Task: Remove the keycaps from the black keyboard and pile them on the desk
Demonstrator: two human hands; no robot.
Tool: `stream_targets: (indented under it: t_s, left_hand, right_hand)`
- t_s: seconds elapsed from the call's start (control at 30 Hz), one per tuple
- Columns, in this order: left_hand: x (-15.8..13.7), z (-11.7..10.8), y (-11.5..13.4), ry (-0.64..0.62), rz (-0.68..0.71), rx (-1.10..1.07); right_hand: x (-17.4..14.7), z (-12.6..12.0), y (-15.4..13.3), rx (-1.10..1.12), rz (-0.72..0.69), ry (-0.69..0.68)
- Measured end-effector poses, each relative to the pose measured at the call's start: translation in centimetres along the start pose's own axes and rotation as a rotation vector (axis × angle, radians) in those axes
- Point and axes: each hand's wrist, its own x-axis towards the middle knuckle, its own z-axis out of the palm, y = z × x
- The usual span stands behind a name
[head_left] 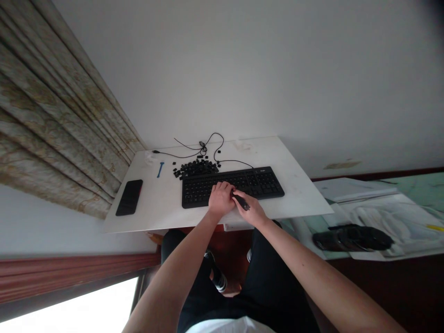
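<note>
A black keyboard (267, 182) lies near the front edge of the white table, its cable leaving the back. Over its middle, my left hand (221, 198) rests with fingers bent and close together; what lies under the fingertips is hidden. Beside it, touching or nearly so, my right hand (252, 210) is closed around a slim black-handled tool (242, 202). The tool's tip points toward my left fingers and cannot be made out. Behind the keyboard's left half lies a heap of loose black keycaps (199, 167), with several scattered around it.
A black phone (129, 198) lies at the table's left edge, near the patterned curtain (69, 101). A small blue tool (160, 169) is left of the keycaps. The keyboard cable (203, 148) runs along the back by the wall. Right of the table (298, 203), a dark object (352, 238) sits lower down.
</note>
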Motion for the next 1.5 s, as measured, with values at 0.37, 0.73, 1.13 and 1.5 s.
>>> stream_targets:
  t_s: [0.37,0.73,1.13,1.5]
  left_hand:
    - [0.0,0.0,0.0,0.008,-0.001,0.014]
    - [0.0,0.1,-0.2,0.033,-0.018,-0.006]
    - [-0.1,0.0,-0.3,0.002,-0.035,-0.021]
    - [0.0,-0.3,0.0,-0.002,-0.056,-0.005]
  right_hand:
    - [2.2,-0.7,-0.1,0.233,0.298,0.089]
    - [7.9,-2.4,0.7,0.147,0.416,-0.078]
    - [8.3,-2.9,-0.8,0.037,0.475,-0.181]
    - [7.2,-2.9,0.1,0.107,0.395,-0.174]
